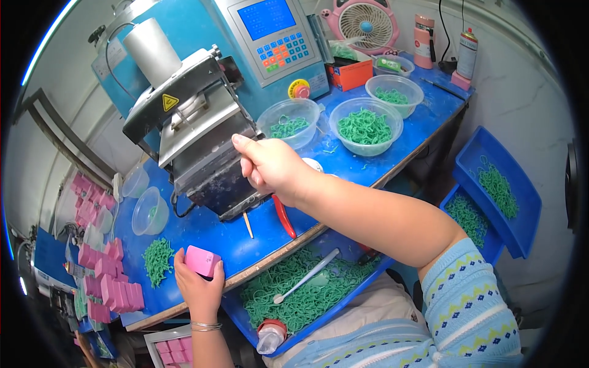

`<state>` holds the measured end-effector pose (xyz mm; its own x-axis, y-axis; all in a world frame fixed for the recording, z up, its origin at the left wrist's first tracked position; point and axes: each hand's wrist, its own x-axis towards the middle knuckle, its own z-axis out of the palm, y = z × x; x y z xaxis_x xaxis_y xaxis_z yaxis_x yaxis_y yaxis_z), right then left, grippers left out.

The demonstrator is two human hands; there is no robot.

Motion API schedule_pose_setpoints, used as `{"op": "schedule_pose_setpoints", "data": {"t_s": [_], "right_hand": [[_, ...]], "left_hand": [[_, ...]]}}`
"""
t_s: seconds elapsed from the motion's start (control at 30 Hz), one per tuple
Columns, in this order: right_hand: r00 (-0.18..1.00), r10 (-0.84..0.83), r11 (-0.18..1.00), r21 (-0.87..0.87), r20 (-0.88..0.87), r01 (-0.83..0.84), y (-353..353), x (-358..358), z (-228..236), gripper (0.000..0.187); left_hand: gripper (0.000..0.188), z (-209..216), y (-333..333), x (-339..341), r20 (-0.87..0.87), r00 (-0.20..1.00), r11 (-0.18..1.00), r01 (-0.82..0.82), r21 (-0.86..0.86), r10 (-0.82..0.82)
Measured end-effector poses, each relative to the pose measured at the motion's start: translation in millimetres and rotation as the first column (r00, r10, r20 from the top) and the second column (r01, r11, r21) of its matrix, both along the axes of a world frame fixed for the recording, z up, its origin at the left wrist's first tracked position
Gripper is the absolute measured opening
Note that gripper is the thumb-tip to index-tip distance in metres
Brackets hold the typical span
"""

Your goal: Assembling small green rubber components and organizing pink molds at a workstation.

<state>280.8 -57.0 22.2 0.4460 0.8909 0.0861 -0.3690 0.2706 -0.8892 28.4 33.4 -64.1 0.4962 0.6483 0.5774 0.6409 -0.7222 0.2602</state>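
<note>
my left hand (197,287) pinches a pink block (203,260), my right hand (274,167) curls by the machine (205,168), its hold unclear; loose green strands (276,300) suggest work remains.

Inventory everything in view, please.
Boxy keypad machine: one, blue and grey, back
Flat table: one, blue, centre
Rectangular blocks: many, pink, left
Round plastic bowls: six plus, clear, table
Rectangular plastic trays: three plus, blue, lap, right
Stringy pieces: many, green, bowls, trays, table
Round caged fan: one, pink, back
Cylindrical bottle: one, pink, back
Spray can: one, pale, back
Small box: one, orange, back
Curved handle: one, red, table
Slim stick: one, white, lap tray
Left hand: one, holding a block
Right hand: one, at the machine
</note>
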Motion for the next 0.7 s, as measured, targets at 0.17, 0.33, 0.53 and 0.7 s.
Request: {"op": "schedule_pose_setpoints", "data": {"t_s": [0.17,0.33,0.53,0.7], "right_hand": [[0.958,0.225,0.954,-0.161,-0.175,-0.253,12.6,19.7,20.4,0.039],[0.877,0.468,0.878,-0.054,-0.11,-0.476,23.1,28.2,7.6,0.053],[0.931,0.353,0.935,-0.012,-0.096,-0.356,8.0,29.7,11.7,0.055],[0.932,0.35,0.937,0.048,-0.091,-0.347,13.4,63.3,-11.1,0.05]], "left_hand": [[0.093,12.7,-8.6,3.1,0.108,0.994,0.992,0.012,-0.125,0.001],[0.099,11.9,-6.0,-2.7,0.166,0.985,0.973,-0.005,-0.231,0.044],[0.093,-14.3,-30.3,-56.8,0.221,0.94,0.96,0.224,0.17,-0.259],[0.089,-45.2,-31.1,-160.5,0.026,0.999,0.979,0.024,0.201,-0.03]]}}
